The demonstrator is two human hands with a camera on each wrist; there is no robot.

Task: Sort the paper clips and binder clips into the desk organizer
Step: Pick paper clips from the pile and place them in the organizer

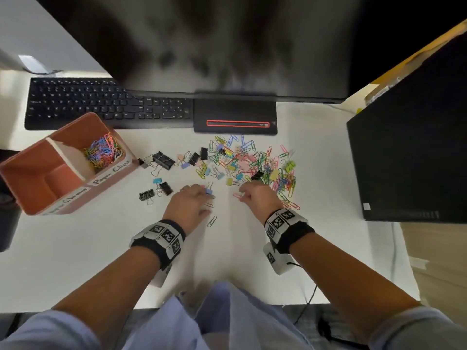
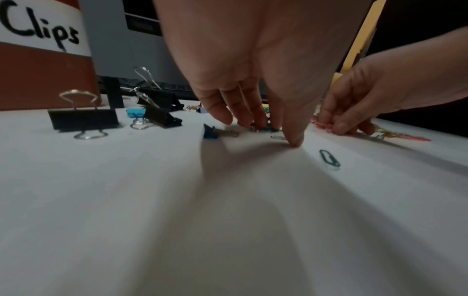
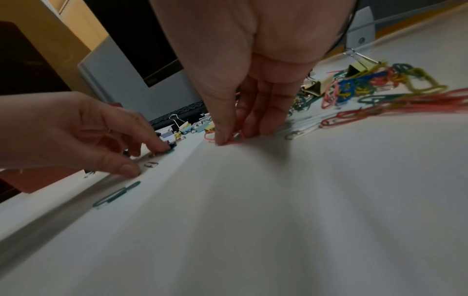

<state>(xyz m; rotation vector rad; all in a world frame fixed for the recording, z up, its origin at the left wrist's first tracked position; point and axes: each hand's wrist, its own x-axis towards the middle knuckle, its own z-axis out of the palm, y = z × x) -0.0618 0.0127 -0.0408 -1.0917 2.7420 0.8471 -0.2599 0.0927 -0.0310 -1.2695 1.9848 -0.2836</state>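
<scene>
My right hand (image 1: 255, 195) pinches one pink paper clip (image 1: 237, 196); my left hand's (image 1: 190, 203) grip touches one blue binder clip (image 1: 208, 191) on the desk (image 1: 252, 261), fingers extended.

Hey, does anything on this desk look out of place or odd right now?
Nothing damaged. The odd part is the organizer: its paper clip compartment holds clips, but the one beside it is empty while black binder clips and the mixed pile still lie loose on the desk.

Each bare forearm wears a black wrist band (image 1: 290, 233) carrying white panels printed with black square markers; the other band (image 1: 161, 238) matches. Light blue rolled sleeves (image 1: 414, 327) sit at five and seven o'clock.
</scene>
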